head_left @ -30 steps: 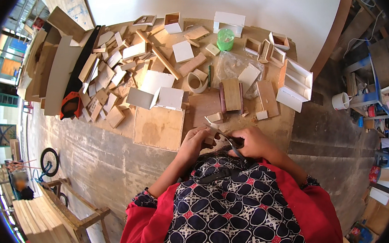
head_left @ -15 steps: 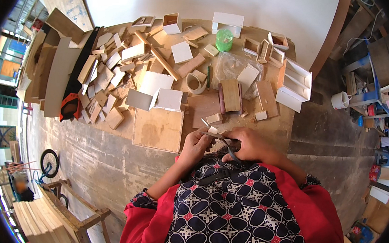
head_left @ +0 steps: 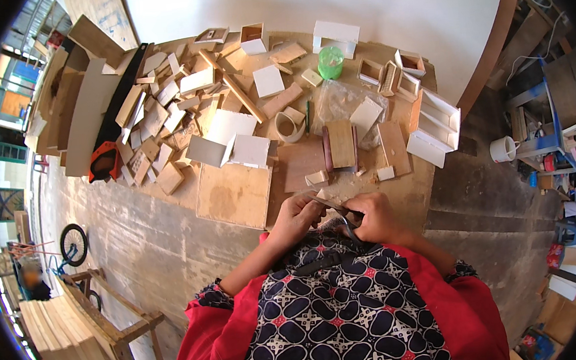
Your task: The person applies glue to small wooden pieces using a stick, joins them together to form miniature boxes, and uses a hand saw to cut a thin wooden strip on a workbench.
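Observation:
Close in front of my chest, at the near edge of the table, both hands work together. My left hand (head_left: pixel 296 217) is closed in a pinch at one end of a thin dark grey strip (head_left: pixel 331 204). My right hand (head_left: pixel 376 218) is wrapped round the other end, where the strip curves downward; its exact kind is unclear. A small pale piece (head_left: pixel 323 194) shows just beyond the left fingertips. Past the hands lie a small wooden block (head_left: pixel 315 178), a brown board (head_left: pixel 302 162) and a wooden block with dark red sides (head_left: pixel 341 144).
Wood offcuts (head_left: pixel 154 113) heap up at the table's left, by an orange-handled saw (head_left: pixel 104 161). Small boxes (head_left: pixel 409 65) and an open white-and-wood case (head_left: pixel 435 126) stand at right. A green container (head_left: pixel 331 62) is farther back. A wooden frame (head_left: pixel 134 325) stands at lower left.
My right hand has turned slightly, and the grey strip between the hands now lies flatter. My left hand has shifted a little. The view has barely moved.

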Tool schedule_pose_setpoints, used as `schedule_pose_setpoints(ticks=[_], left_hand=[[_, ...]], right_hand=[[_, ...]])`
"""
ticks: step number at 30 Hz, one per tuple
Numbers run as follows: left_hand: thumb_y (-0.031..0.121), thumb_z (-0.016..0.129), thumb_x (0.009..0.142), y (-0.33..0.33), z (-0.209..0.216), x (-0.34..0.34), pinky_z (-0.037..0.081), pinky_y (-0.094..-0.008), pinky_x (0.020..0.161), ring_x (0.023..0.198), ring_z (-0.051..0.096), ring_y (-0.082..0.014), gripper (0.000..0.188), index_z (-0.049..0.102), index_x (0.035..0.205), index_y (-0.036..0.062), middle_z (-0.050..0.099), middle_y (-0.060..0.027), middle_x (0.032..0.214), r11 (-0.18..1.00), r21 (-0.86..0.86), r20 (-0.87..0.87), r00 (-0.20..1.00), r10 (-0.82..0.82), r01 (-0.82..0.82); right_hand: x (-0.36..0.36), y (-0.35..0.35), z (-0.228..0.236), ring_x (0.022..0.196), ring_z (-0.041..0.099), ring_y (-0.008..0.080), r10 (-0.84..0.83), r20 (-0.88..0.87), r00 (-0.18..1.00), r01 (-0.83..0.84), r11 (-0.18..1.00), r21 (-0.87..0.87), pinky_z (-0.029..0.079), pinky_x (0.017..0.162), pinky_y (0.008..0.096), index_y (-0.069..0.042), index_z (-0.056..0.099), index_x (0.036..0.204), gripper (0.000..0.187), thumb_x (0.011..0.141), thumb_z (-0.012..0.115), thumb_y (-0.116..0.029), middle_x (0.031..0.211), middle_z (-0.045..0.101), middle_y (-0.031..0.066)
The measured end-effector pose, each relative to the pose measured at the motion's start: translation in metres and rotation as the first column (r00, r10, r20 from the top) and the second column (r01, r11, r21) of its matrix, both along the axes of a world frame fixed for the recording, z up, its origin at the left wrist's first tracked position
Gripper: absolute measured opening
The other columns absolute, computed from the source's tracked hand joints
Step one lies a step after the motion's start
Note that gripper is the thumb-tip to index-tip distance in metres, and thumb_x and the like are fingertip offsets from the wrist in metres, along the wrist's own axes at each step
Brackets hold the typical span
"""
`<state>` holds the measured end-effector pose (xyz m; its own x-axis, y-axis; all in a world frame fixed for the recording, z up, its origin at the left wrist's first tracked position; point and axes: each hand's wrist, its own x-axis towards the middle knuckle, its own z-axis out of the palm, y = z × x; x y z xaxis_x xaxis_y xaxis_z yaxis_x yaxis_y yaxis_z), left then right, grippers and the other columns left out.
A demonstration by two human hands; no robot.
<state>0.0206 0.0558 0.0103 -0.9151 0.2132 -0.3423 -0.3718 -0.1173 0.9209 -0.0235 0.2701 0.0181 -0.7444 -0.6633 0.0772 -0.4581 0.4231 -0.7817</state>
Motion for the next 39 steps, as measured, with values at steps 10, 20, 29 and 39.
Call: schedule_pose_setpoints(ticks=[10,20,29,39], left_hand=[[0.014,0.046,0.093,0.003,0.028,-0.007,0.048,-0.0237,0.061,0.068,0.056,-0.008,0.023,0.06,0.101,-0.0023,0.059,-0.0023,0.078,0.988,-0.044,-0.022,0.988,-0.151,0.15],[0.014,0.045,0.094,0.016,0.02,-0.001,0.047,-0.0259,0.058,0.064,0.055,-0.0083,0.024,0.062,0.092,-0.0024,0.059,-0.0017,0.072,0.994,-0.057,-0.079,0.992,-0.098,0.094],[0.016,0.045,0.097,0.015,0.027,-0.007,0.048,-0.0243,0.066,0.075,0.058,-0.0082,0.025,0.061,0.104,-0.0018,0.062,-0.0029,0.087,0.973,-0.066,-0.039,0.974,-0.224,0.222],[0.017,0.049,0.098,0.019,0.026,-0.01,0.047,-0.0241,0.07,0.076,0.057,-0.0078,0.024,0.06,0.108,-0.0002,0.061,-0.0017,0.086,0.986,0.151,0.153,0.984,-0.088,0.065]], right_hand=[[0.004,0.001,0.022,0.07,0.06,0.0319,-0.044,0.054,0.998,0.045,0.999,-0.02,0.049,0.066,0.0405,-0.007,0.069,0.107,0.075,0.051,0.085,-0.054,0.076,0.058,0.0125],[0.007,0.017,0.002,0.062,0.06,0.0288,-0.045,-0.062,0.997,0.042,0.998,-0.048,0.048,0.057,0.0367,-0.001,0.069,0.094,0.055,0.054,0.087,-0.033,0.069,0.059,0.0118],[0.008,0.017,0.022,0.074,0.06,0.0289,-0.105,-0.067,0.992,0.106,0.994,0.01,0.05,0.066,0.0385,-0.006,0.069,0.099,0.062,0.053,0.085,-0.045,0.078,0.058,0.0102],[-0.009,0.018,0.057,0.094,0.058,0.0319,0.008,0.06,0.998,-0.021,0.975,0.22,0.049,0.08,0.0414,-0.009,0.062,0.116,0.079,0.056,0.081,-0.057,0.095,0.056,0.0136]])
